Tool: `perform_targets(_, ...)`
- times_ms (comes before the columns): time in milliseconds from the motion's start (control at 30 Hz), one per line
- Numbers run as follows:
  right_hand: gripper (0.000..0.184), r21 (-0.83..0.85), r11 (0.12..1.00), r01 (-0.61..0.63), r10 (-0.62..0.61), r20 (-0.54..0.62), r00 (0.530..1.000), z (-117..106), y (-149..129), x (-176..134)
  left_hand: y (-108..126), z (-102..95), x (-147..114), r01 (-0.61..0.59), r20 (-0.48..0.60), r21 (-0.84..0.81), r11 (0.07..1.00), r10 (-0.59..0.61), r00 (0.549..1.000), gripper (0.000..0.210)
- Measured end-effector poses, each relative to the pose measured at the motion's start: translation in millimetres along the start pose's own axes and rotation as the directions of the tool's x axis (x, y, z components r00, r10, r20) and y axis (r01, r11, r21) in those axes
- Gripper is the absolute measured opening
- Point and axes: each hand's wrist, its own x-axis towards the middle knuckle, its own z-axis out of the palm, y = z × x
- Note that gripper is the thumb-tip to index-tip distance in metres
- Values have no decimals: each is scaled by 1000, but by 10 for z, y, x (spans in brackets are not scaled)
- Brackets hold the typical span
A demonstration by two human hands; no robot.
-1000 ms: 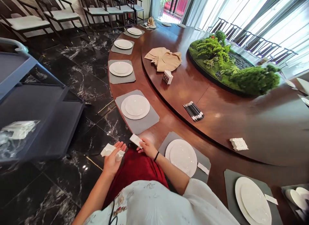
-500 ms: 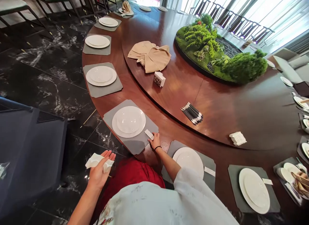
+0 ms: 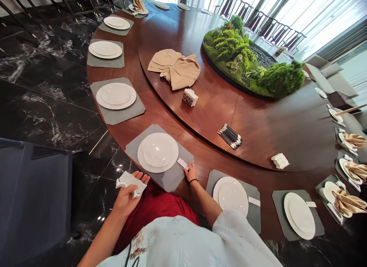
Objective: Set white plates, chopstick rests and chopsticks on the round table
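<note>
My left hand (image 3: pixel 129 200) is held palm up off the table edge, its thumb over several white chopstick rests (image 3: pixel 124 179). At the front placemat, my right hand (image 3: pixel 191 173) has its fingers on the near end of a white chopstick rest (image 3: pixel 181 162). This rest lies on the grey placemat (image 3: pixel 169 181), to the right of a large white plate (image 3: pixel 140 155) with a smaller plate (image 3: pixel 159 147) on top. On the placemat to the right, another white rest (image 3: pixel 254 201) lies beside stacked plates (image 3: pixel 229 195).
The round wooden turntable (image 3: pixel 200 121) carries folded beige napkins (image 3: pixel 174 68), a napkin holder (image 3: pixel 190 98), black chopsticks (image 3: pixel 230 137), a white stack (image 3: pixel 280 161) and a green miniature garden (image 3: pixel 252 64). A dark blue cart-like object (image 3: pixel 34 205) stands at left on the marble floor.
The view has shifted slightly. My left hand has come nearer the table edge, still with the white rests. My right hand stays at the rest on the front placemat, which sits slightly straighter.
</note>
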Motion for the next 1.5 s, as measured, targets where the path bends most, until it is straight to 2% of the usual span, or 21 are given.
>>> perform_targets(133,44,-145,982,-120,120,-8,993,-150,-338,-31,425,-58,134,48,190,-30,998,-42,981,50)
perform_targets(200,60,-232,949,-214,191,-117,975,-217,-730,-45,678,-116,210,60,310,-47,997,-43,950,52)
perform_targets(267,72,-196,964,-180,146,-175,974,-205,-1321,-70,948,-188,290,59,415,-52,997,-32,909,49)
perform_targets(300,72,-109,989,-99,84,-130,988,-153,-1681,-92,1086,-228,328,48,453,-54,997,-18,891,43)
perform_targets(367,59,219,974,48,-81,141,987,53,-2466,-152,1364,-312,400,13,507,-50,999,14,862,26)
perform_targets(400,49,404,915,-4,-144,337,930,200,-2859,-186,1505,-353,434,-11,522,-36,999,28,853,19)
perform_targets(467,47,572,763,-301,-250,690,679,538,-3563,-238,1789,-434,497,-90,535,48,995,50,844,18)
perform_targets(533,46,500,660,-561,-275,855,439,864,-4096,-250,2083,-509,564,-248,548,216,944,94,831,18)
perform_targets(567,41,450,626,-637,-265,891,369,1000,-4294,-239,2231,-542,601,-343,569,301,890,121,813,18)
perform_targets(633,26,391,575,-719,-245,920,304,1205,-4578,-189,2525,-600,681,-514,644,415,751,156,749,18)
perform_targets(700,18,380,536,-754,-258,924,283,1335,-4765,-121,2794,-638,765,-596,703,450,665,147,695,19)
perform_targets(800,21,458,503,-733,-276,889,367,1471,-4975,0,3100,-645,901,-554,680,463,692,125,723,23)
perform_targets(867,24,580,499,-644,-275,810,517,1555,-5101,115,3226,-623,1008,-466,599,453,760,128,790,32)
perform_targets(967,24,752,539,-379,-260,576,775,1659,-5260,395,3333,-568,1226,-362,461,303,882,197,866,53)
perform_targets(1000,23,778,563,-279,-254,484,837,1682,-5302,520,3366,-545,1318,-332,435,214,918,215,874,60)
perform_targets(1067,22,780,615,-112,-252,330,910,1713,-5373,804,3454,-482,1535,-271,421,55,961,224,879,68)
perform_targets(1167,32,747,664,-9,-256,239,937,1756,-5471,1262,3653,-328,1924,-188,409,-29,982,183,894,62)
perform_targets(1267,39,751,642,-156,-228,381,896,1841,-5566,1690,3854,-86,2342,-112,362,31,993,93,928,41)
perform_targets(1400,43,780,403,-479,-131,567,813,1984,-5532,2218,3965,293,2821,-34,375,198,980,-44,926,36)
perform_targets(1467,47,825,294,-482,-73,522,850,2012,-5374,2510,3988,447,2990,-35,391,307,951,-92,916,44)
perform_targets(1500,48,846,289,-448,-36,478,878,2005,-5259,2667,4009,505,3056,-42,388,350,936,-104,916,48)
